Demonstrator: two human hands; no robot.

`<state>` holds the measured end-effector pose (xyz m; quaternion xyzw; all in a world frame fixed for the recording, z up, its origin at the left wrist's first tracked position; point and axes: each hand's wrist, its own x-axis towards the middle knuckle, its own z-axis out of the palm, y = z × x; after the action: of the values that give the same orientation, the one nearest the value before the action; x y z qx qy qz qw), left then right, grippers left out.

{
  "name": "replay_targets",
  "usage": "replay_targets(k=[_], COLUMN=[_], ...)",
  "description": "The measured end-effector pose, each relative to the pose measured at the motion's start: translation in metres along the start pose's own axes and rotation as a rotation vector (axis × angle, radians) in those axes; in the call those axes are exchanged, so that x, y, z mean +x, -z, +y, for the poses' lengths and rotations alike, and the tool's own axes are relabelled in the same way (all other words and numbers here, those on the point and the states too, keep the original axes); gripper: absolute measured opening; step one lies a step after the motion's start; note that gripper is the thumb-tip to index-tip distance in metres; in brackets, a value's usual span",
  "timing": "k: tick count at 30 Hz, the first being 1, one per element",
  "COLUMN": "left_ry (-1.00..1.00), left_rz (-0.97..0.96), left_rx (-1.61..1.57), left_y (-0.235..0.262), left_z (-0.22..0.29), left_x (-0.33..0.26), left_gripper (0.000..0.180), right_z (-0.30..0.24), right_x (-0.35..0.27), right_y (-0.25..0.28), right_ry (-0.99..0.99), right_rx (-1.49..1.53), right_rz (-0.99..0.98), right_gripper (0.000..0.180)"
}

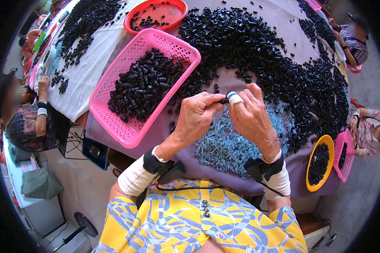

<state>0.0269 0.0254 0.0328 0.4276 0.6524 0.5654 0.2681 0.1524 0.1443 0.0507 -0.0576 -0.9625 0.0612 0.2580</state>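
My left hand [195, 113] pinches a small black plastic part [223, 101] between thumb and fingertips. My right hand [251, 116] meets it there, its fingers closed at the other end of the part. A white and blue wrap [234, 98] covers one right finger. Below both hands lies a spread of small bluish, shiny coil springs [228, 145] on the purple cloth. Beyond them a wide heap of black plastic pieces [240, 38] covers the table. Whether a spring sits inside the held part cannot be seen.
A pink perforated basket [126, 137] with black pieces stands left of my hands. Behind it is a red tray [173, 10]. At the right edge sit a yellow bowl [332, 154] and a pink basket [346, 162]. Other people work on both sides.
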Motion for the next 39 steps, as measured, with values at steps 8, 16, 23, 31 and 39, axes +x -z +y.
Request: replay_targets(k=[8, 16, 23, 31, 39], left_ry=[-0.063, -0.124, -0.179, -0.166, -0.018], left_rz=[0.04, 0.079, 0.071, 0.025, 0.005], left_rx=[0.048, 0.126, 0.192, 0.22, 0.03], left_y=[-0.003, -0.007, -0.006, -0.003, -0.002], left_z=[-0.004, -0.007, -0.006, -0.011, -0.008], left_x=[0.001, 0.001, 0.002, 0.007, 0.013], left_gripper=[0.023, 0.026, 0.026, 0.024, 0.021], right_z=[0.001, 0.007, 0.011, 0.021, 0.017], right_x=[0.0, -0.002, -0.002, 0.0, 0.014], right_y=[-0.007, -0.012, -0.011, -0.01, -0.002], right_ry=[-0.006, -0.018, 0.068, 0.064, -0.05], right_rx=[0.012, 0.144, 0.079, 0.171, 0.147], right_rz=[-0.001, 0.005, -0.076, -0.177, -0.009], right_gripper=[0.008, 0.008, 0.007, 0.007, 0.005])
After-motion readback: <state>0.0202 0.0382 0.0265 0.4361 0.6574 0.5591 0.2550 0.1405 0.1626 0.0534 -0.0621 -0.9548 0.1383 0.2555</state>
